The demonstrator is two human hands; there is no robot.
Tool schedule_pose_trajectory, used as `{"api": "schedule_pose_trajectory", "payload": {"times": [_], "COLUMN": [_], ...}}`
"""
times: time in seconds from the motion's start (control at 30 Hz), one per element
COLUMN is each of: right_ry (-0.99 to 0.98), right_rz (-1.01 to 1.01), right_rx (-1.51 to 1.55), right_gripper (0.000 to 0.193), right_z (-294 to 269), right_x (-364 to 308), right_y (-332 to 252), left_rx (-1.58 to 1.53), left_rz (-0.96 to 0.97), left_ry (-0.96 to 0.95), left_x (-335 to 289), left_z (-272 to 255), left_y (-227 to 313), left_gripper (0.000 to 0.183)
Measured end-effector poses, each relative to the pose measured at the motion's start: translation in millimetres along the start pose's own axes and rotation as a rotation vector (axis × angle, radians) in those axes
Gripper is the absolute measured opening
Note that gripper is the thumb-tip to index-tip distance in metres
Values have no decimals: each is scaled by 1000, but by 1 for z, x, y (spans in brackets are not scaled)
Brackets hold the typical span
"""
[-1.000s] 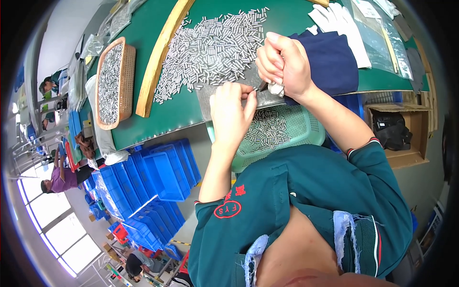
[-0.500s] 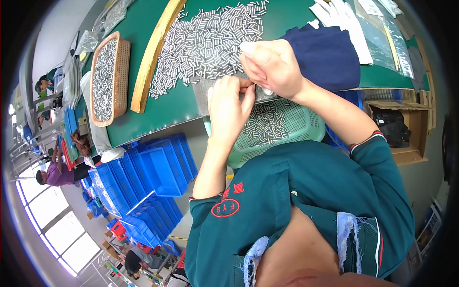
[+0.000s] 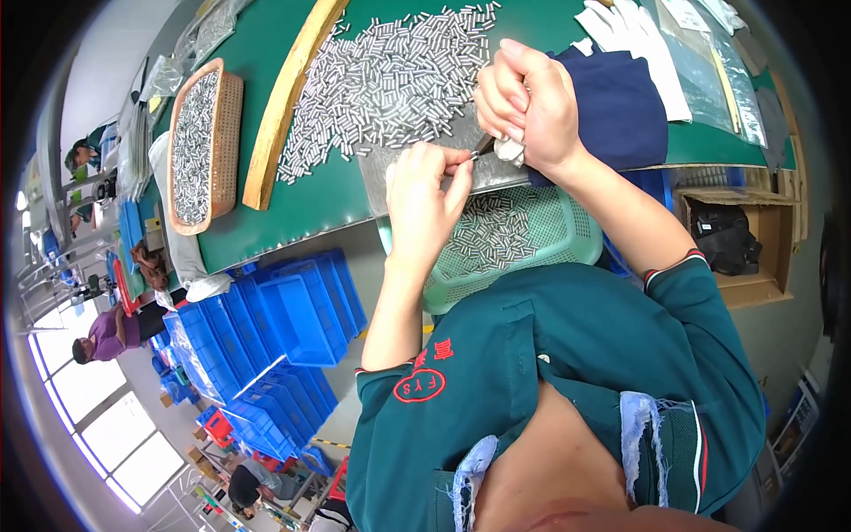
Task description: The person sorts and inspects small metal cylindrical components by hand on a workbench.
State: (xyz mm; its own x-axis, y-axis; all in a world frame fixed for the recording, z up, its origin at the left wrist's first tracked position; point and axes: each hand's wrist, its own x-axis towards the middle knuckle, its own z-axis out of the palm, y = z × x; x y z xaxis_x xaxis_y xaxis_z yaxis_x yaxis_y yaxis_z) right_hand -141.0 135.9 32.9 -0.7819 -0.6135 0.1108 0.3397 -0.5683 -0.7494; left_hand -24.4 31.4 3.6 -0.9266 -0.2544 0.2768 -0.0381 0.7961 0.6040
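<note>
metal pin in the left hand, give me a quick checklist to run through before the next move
1. Metal pin pinched in the left hand: ok
2. Right hand closed around the white-wrapped tool: ok
3. Tool tip touching the pin: cannot tell, too small
4. Green basket below the table edge: ok
5. Hands gloved: not ok, both bare; white glove on the table
</note>
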Motion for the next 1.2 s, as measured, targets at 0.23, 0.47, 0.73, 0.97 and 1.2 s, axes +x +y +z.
{"api": "schedule_pose_trajectory", "payload": {"times": [0.23, 0.47, 0.73, 0.97, 1.2], "right_ry": [-195, -77, -63, -69, -67], "right_rz": [-72, -27, -30, -20, -10], "right_rx": [-61, 21, 40, 54, 48], "right_gripper": [38, 41, 41, 42, 42], "right_z": [5, -3, -4, -4, -4], "right_x": [-4, 0, -2, 0, 1], "right_y": [8, 3, 1, 1, 1], "left_rx": [-25, 20, 206, 216, 209], "left_rz": [-5, 222, -115, -63, 5], "left_ry": [-39, -180, 75, 62, 48], "left_x": [2, -6, 12, 10, -5], "left_z": [-2, -16, -22, -22, -24], "left_y": [-1, 15, -6, -6, -1], "left_gripper": [9, 9, 16, 15, 18]}}
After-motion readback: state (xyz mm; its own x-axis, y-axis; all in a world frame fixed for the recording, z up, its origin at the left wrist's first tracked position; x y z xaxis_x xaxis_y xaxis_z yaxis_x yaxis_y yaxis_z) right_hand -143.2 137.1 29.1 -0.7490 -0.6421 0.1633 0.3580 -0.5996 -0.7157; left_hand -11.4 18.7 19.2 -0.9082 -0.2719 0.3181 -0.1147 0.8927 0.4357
